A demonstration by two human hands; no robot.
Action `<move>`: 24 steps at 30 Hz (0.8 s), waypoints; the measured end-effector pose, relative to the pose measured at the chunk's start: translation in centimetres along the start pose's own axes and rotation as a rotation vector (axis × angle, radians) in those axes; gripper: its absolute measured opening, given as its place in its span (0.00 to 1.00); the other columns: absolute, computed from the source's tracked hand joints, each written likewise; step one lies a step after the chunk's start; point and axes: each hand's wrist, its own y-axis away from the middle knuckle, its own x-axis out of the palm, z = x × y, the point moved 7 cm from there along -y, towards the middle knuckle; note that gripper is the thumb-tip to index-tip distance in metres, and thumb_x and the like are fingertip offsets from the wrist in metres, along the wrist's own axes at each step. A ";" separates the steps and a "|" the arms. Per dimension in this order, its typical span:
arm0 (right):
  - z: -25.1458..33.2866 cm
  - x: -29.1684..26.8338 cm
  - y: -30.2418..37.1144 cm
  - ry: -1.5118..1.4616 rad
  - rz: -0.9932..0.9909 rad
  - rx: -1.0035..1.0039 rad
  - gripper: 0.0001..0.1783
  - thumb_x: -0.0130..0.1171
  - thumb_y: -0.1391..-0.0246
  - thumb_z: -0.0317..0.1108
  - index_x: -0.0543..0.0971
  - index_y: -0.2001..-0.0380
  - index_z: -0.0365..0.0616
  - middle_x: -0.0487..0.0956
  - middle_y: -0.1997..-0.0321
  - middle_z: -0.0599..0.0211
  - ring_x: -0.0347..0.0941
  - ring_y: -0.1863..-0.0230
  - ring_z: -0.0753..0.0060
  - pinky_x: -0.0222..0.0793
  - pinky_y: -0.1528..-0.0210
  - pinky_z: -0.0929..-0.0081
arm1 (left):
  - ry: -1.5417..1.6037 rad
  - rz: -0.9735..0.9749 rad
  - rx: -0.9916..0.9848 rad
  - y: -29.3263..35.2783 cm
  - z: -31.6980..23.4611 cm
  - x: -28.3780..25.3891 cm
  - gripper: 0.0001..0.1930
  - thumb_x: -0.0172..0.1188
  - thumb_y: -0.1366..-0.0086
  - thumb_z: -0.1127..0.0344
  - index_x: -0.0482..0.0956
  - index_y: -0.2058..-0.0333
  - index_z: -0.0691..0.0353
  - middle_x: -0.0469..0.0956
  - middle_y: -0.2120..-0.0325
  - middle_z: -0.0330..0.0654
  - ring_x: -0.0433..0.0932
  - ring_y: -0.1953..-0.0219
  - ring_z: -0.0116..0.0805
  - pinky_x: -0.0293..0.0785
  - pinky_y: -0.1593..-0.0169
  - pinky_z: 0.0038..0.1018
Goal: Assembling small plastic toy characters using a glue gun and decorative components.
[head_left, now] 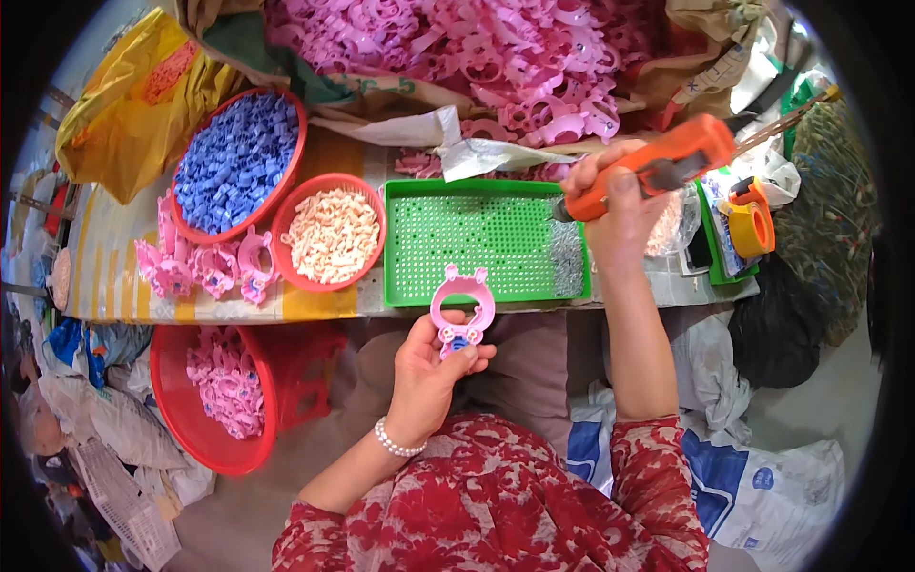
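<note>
My left hand (pixel 434 367) grips a pink plastic ring-shaped part (pixel 464 297) by its lower end, where a small blue piece (pixel 458 343) is set in. Two small ears top the ring. In my raised right hand (pixel 615 195) is an orange electric screwdriver (pixel 658 167), its tip angled down to the left. Below that tip, small silver screws (pixel 568 259) lie heaped at the right end of a green perforated tray (pixel 405 291). The ring is held just in front of the tray's near edge, apart from the screwdriver.
A red bowl of blue pieces (pixel 238 162) and one of cream pieces (pixel 334 234) stand left of the tray. Pink parts (pixel 534 57) fill a sack behind. A red basket (pixel 167 400) with pink parts sits lower left. Orange tape (pixel 751 229) lies at right.
</note>
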 end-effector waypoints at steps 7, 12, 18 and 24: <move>4.0 4.3 4.7 -0.178 0.161 0.123 0.29 0.59 0.53 0.58 0.62 0.64 0.45 0.68 0.74 0.67 0.68 0.74 0.70 0.67 0.63 0.69 | 0.028 0.002 -0.007 -0.1 0.1 0.6 0.16 0.53 0.40 0.78 0.65 0.52 0.66 0.73 0.61 0.43 0.78 0.62 0.31 0.77 0.60 0.22; 5.0 6.6 7.4 -0.254 0.252 0.214 0.37 0.62 0.61 0.65 0.61 0.65 0.46 0.70 0.73 0.69 0.69 0.73 0.71 0.68 0.63 0.70 | 0.004 -0.006 0.009 0.0 0.1 0.6 0.16 0.53 0.40 0.78 0.65 0.53 0.65 0.73 0.61 0.43 0.78 0.62 0.30 0.76 0.60 0.21; 4.6 7.3 8.4 -0.280 0.213 0.231 0.37 0.63 0.63 0.65 0.61 0.65 0.45 0.71 0.73 0.69 0.70 0.73 0.72 0.69 0.64 0.70 | 0.019 -0.008 0.026 0.1 -0.1 0.8 0.16 0.53 0.40 0.78 0.64 0.52 0.65 0.73 0.60 0.42 0.77 0.63 0.28 0.76 0.61 0.20; 4.0 7.7 8.9 -0.281 0.216 0.288 0.37 0.65 0.62 0.63 0.62 0.64 0.46 0.70 0.72 0.69 0.68 0.72 0.73 0.67 0.61 0.69 | 0.023 -0.007 0.041 0.2 -0.1 0.7 0.16 0.53 0.40 0.79 0.64 0.52 0.64 0.74 0.61 0.42 0.77 0.63 0.27 0.76 0.61 0.20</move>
